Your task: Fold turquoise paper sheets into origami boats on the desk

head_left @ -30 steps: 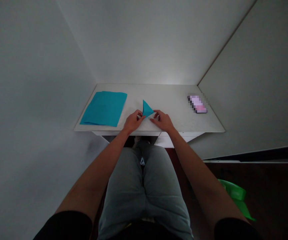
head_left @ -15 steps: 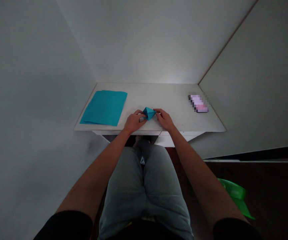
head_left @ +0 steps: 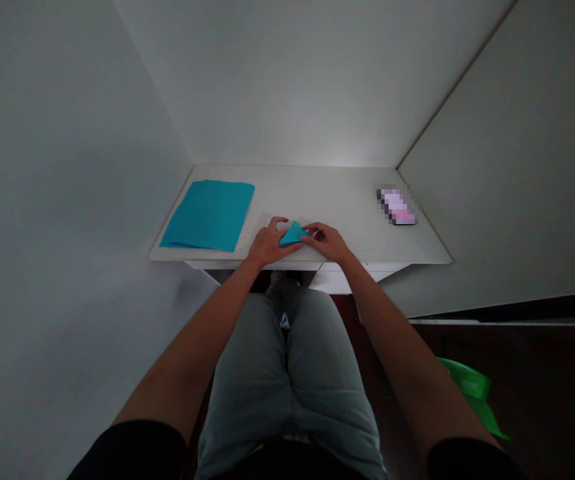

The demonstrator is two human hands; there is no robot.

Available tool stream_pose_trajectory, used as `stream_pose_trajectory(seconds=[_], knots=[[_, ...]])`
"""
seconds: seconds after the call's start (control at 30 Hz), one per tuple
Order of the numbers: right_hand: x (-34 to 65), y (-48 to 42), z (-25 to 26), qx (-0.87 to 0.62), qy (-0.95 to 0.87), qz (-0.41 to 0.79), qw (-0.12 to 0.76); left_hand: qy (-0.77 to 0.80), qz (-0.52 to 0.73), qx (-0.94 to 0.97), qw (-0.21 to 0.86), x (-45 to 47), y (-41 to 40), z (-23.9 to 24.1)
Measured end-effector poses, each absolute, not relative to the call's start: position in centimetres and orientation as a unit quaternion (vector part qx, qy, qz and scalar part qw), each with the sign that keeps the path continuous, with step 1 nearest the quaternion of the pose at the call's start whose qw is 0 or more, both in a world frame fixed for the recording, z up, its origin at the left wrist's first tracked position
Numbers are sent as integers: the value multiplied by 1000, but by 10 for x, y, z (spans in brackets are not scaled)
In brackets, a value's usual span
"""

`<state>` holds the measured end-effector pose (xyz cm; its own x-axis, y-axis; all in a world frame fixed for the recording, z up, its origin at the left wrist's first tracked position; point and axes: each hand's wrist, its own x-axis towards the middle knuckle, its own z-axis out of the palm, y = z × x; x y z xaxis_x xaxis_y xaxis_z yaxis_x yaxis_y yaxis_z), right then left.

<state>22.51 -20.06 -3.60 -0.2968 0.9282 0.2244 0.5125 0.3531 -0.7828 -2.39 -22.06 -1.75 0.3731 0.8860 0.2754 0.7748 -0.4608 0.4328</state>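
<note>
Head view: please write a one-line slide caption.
Left hand and right hand touch a folded blue paper at a white table.

The person's bare left forearm [head_left: 200, 343] and bare right forearm [head_left: 398, 330] reach forward, angling inward. The left hand [head_left: 268, 245] arches its index finger, thumb stretched rightward; the right hand [head_left: 330, 243] curls, thumb and fingers pointing left. Thumb tips nearly meet.

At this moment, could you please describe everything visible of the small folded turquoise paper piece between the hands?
The small folded turquoise paper piece looks roughly triangular, lightly creased, its tip pointing away from the person. It is near the front of the white tabletop. The left hand touches its near edge, the right hand its right corner.
</note>
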Motion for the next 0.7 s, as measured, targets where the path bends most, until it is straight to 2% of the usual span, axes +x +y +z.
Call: stream_pose_trajectory(seconds=[0.5, 0.7], knots=[[231, -194, -49, -462, -745, 324, 355, 490, 233, 831, 125, -22, -214, -20], [229, -195, -45, -485, -721, 328, 371, 484, 276, 817, 147, -23, -217, -20]])
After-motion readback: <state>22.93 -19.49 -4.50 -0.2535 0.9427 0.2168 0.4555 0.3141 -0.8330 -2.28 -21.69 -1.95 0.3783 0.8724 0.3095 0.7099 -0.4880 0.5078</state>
